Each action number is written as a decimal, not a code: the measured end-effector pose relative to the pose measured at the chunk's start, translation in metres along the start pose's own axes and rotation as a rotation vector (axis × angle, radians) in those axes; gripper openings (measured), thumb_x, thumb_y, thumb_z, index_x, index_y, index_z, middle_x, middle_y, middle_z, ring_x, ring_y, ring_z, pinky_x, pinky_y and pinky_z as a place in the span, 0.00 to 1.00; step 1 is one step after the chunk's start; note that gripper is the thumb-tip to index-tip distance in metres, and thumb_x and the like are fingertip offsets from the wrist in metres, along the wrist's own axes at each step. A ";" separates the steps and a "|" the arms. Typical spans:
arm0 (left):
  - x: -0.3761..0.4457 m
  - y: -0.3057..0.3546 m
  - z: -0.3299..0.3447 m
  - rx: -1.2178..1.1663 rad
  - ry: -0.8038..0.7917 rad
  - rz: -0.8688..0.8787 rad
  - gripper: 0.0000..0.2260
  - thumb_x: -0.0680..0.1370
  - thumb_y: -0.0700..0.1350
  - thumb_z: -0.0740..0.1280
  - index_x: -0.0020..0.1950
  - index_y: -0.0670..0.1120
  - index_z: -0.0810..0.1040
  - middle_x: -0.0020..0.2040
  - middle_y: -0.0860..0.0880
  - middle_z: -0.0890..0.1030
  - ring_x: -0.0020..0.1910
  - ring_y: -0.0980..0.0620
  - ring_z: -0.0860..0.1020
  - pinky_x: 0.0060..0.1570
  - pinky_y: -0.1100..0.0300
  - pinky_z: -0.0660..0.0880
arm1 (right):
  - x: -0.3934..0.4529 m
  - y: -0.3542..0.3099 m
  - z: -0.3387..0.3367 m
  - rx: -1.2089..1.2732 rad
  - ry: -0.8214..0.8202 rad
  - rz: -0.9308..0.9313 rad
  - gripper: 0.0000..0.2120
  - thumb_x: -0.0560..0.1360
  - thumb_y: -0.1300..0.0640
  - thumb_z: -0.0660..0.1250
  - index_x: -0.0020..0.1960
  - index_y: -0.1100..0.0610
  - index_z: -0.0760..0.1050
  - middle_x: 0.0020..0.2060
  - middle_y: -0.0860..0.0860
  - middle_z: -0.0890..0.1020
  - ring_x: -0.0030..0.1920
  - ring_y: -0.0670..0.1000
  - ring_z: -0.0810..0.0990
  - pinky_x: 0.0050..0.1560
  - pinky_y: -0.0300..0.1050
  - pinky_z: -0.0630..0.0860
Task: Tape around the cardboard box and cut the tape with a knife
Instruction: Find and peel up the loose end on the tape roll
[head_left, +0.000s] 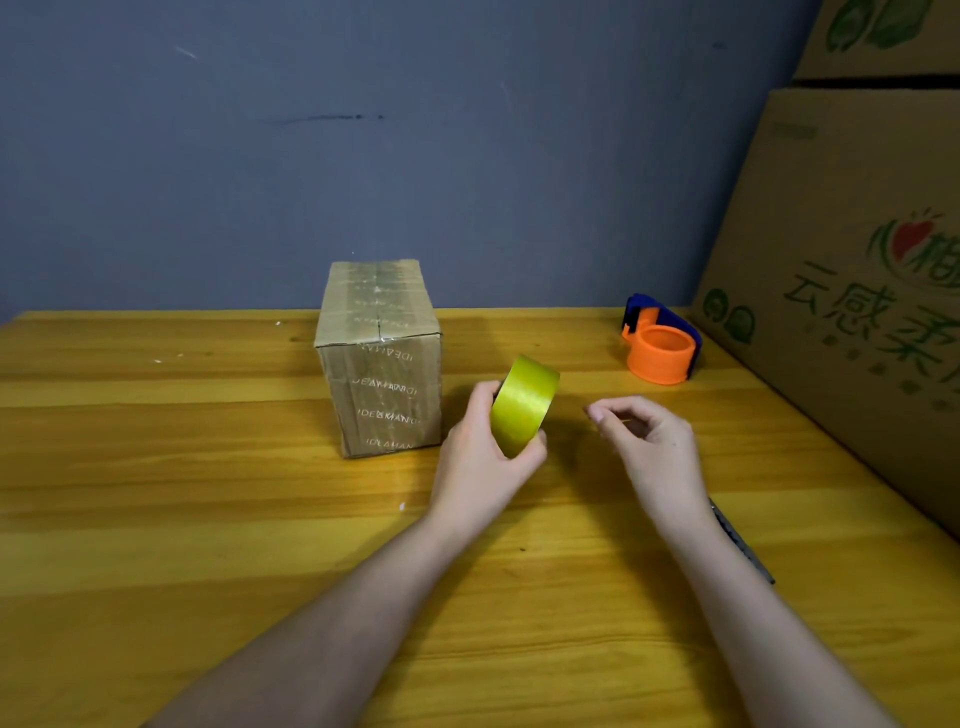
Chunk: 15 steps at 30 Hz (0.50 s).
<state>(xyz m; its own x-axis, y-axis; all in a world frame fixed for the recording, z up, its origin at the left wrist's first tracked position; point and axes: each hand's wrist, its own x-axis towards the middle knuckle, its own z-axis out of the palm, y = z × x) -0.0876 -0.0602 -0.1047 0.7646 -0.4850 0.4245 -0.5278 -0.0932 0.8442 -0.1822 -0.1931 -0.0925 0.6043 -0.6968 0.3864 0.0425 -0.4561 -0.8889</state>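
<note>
Our left hand (483, 457) grasps the glossy yellow tape roll (523, 405); at three o'clock, our right hand (649, 441) curls loosely, empty.

I see a glossy, smooth yellow tape roll (523, 405) and a matt brown cardboard box (382, 358) wrapped in shiny clear tape. The table (208, 519) looks like varnished wood; the orange dispenser (661, 349) looks like ridged matt plastic.

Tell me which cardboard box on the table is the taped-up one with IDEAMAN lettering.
The small box, standing alone mid-table, left of the left hand. The big cartons stacked at the right edge carry green print instead.
</note>
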 end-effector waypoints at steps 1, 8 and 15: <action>0.000 0.000 0.000 -0.003 0.000 -0.002 0.17 0.67 0.52 0.69 0.53 0.54 0.69 0.41 0.52 0.79 0.41 0.47 0.77 0.45 0.48 0.76 | 0.001 0.001 -0.001 -0.005 -0.006 0.007 0.08 0.73 0.59 0.70 0.39 0.47 0.79 0.36 0.44 0.82 0.37 0.46 0.78 0.43 0.47 0.75; 0.001 -0.001 0.001 0.005 0.012 0.005 0.18 0.65 0.56 0.67 0.52 0.58 0.68 0.42 0.52 0.80 0.42 0.47 0.78 0.47 0.48 0.76 | 0.005 0.006 -0.005 -0.021 -0.085 0.034 0.08 0.73 0.62 0.70 0.44 0.49 0.80 0.36 0.46 0.81 0.34 0.38 0.77 0.40 0.35 0.72; 0.000 -0.001 0.003 0.062 -0.008 0.041 0.17 0.67 0.54 0.69 0.52 0.57 0.67 0.38 0.53 0.79 0.37 0.49 0.75 0.41 0.52 0.75 | 0.004 0.004 -0.006 -0.153 -0.135 -0.046 0.08 0.73 0.66 0.68 0.45 0.56 0.83 0.39 0.48 0.82 0.38 0.31 0.77 0.41 0.24 0.70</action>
<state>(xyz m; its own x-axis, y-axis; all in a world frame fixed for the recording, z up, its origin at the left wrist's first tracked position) -0.0883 -0.0624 -0.1071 0.7390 -0.4968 0.4551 -0.5807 -0.1272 0.8041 -0.1841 -0.2010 -0.0930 0.7061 -0.5972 0.3805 -0.0423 -0.5720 -0.8192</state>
